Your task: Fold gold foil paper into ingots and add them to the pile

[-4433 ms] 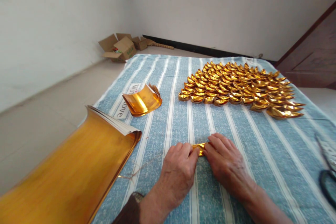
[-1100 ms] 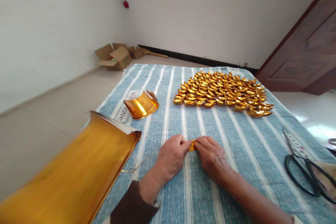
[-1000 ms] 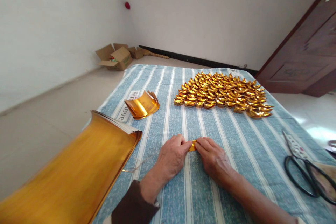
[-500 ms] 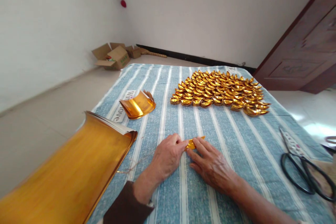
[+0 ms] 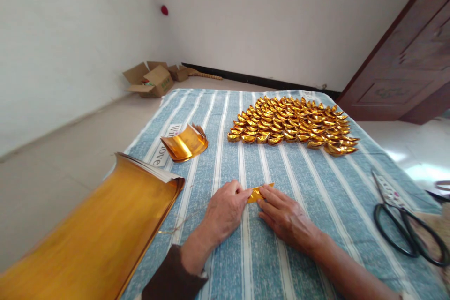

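Observation:
A small folded strip of gold foil paper (image 5: 255, 194) lies on the striped tablecloth between my hands. My left hand (image 5: 227, 206) is closed, thumb and finger pinching the strip's left end. My right hand (image 5: 290, 218) presses its right end to the cloth, fingers close together and thumb tucked near. A pointed corner of foil pokes out above the right fingertips. Farther off stand rows of finished gold foil ingots (image 5: 291, 124). To the left lie a curled stack of small gold sheets (image 5: 184, 143) and a large stack of gold paper (image 5: 94, 225).
Black-handled scissors (image 5: 404, 225) lie at the table's right side. The blue and white tablecloth (image 5: 225, 117) covers the table. Open cardboard boxes (image 5: 160, 79) stand on the floor beyond, and a brown wooden door (image 5: 397, 70) is at the far right.
My right hand has slid slightly right along the foil strip, baring more of its middle. My left hand keeps its pinch. The camera view has tilted up a little.

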Available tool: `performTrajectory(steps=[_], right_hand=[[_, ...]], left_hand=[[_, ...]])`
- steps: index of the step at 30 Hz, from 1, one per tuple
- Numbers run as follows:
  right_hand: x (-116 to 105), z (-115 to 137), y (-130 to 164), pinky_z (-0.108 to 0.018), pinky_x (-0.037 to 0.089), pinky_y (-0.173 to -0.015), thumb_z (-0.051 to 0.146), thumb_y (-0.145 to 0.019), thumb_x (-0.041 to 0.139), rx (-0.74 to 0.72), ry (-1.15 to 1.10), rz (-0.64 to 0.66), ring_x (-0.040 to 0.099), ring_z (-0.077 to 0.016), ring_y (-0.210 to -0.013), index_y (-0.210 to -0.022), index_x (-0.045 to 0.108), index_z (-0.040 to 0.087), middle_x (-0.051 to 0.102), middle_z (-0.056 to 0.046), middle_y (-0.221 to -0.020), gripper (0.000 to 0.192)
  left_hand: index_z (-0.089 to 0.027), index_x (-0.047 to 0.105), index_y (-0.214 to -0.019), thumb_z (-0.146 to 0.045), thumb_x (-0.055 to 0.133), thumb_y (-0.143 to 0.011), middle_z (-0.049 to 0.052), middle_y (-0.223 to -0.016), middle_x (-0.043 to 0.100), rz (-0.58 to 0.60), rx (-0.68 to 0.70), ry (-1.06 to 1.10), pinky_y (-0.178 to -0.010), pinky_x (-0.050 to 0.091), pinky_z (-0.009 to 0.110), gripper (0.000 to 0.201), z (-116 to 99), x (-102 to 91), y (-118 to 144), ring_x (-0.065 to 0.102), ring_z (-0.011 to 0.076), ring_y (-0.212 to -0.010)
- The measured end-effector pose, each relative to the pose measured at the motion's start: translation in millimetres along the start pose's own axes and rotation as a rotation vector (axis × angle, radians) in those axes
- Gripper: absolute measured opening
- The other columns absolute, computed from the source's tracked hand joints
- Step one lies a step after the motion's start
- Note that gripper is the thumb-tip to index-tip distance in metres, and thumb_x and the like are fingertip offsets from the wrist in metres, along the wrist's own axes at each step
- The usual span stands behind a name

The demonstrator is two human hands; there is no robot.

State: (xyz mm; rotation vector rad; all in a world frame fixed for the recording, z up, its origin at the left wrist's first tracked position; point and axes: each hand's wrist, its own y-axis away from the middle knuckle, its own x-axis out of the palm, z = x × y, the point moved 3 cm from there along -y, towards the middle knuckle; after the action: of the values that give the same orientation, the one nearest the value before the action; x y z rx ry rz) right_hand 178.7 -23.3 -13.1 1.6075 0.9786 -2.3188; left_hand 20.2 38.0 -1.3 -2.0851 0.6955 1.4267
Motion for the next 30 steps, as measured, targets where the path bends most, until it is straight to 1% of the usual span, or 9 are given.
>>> performTrajectory(steps=[3,5,9,13,17,21,30], right_hand=[[2,1,0,-0.045,0.047,-0.107,0.016,-0.093,0.05,-0.003,0.012,0.014,0.054,-0.0274,-0.125,-0.116,0.059,0.011,0.063,-0.015,-0.122,0.025],[3,1,1,-0.046,0.046,-0.108,0.016,-0.093,0.049,-0.002,0.016,0.019,0.053,-0.0276,-0.125,-0.122,0.056,0.01,0.063,-0.015,-0.123,0.03],[7,0,5,-0.046,0.047,-0.107,0.017,-0.094,0.047,-0.012,0.044,0.021,0.051,-0.0294,-0.128,-0.129,0.051,0.009,0.06,-0.016,-0.128,0.036],[11,-2,7,-0.046,0.047,-0.107,0.018,-0.093,0.049,-0.004,0.056,0.024,0.049,-0.0309,-0.129,-0.124,0.055,0.008,0.06,-0.016,-0.128,0.033],[8,-3,6,-0.044,0.049,-0.105,0.016,-0.093,0.047,0.003,0.035,-0.016,0.052,-0.0281,-0.127,-0.117,0.06,0.011,0.063,-0.015,-0.124,0.027],[5,-4,6,-0.042,0.051,-0.103,0.014,-0.094,0.046,0.011,0.02,-0.042,0.055,-0.0257,-0.123,-0.113,0.061,0.013,0.066,-0.013,-0.118,0.025],[5,-3,7,-0.049,0.05,-0.097,0.018,-0.097,0.043,0.004,0.154,-0.082,0.059,-0.0291,-0.114,-0.107,0.063,0.013,0.069,-0.012,-0.111,0.023]], left_hand=[[-0.023,0.067,-0.097,-0.021,0.052,-0.091,0.002,-0.083,0.053,-0.016,-0.008,-0.004,-0.067,0.042,0.026,0.016,0,1.7,0,0.05,0.0155,-0.076],[-0.023,0.067,-0.096,-0.022,0.05,-0.093,0.002,-0.083,0.053,-0.025,-0.021,-0.017,-0.067,0.041,0.027,0.017,0,4.2,0,0.05,0.0155,-0.076],[-0.024,0.067,-0.098,-0.025,0.049,-0.094,0.002,-0.084,0.053,-0.013,-0.031,-0.011,-0.068,0.041,0.027,0.018,2,8.1,0,0.05,0.0159,-0.077],[-0.023,0.068,-0.1,-0.023,0.051,-0.093,0.002,-0.086,0.054,0.012,-0.044,0.009,-0.07,0.042,0.028,0.018,2,6.9,0,0.051,0.0165,-0.08],[-0.023,0.068,-0.101,-0.021,0.053,-0.091,0.002,-0.086,0.054,0.039,-0.051,0.026,-0.071,0.042,0.028,0.018,2,4.3,-1,0.052,0.0168,-0.08],[-0.023,0.068,-0.101,-0.023,0.052,-0.093,0.003,-0.086,0.054,0.052,-0.061,0.032,-0.071,0.042,0.028,0.019,2,3.2,-2,0.052,0.0168,-0.08],[-0.023,0.069,-0.101,-0.025,0.049,-0.094,0.003,-0.087,0.055,0.054,-0.064,0.031,-0.071,0.043,0.028,0.021,2,3.5,-3,0.052,0.0164,-0.08]])
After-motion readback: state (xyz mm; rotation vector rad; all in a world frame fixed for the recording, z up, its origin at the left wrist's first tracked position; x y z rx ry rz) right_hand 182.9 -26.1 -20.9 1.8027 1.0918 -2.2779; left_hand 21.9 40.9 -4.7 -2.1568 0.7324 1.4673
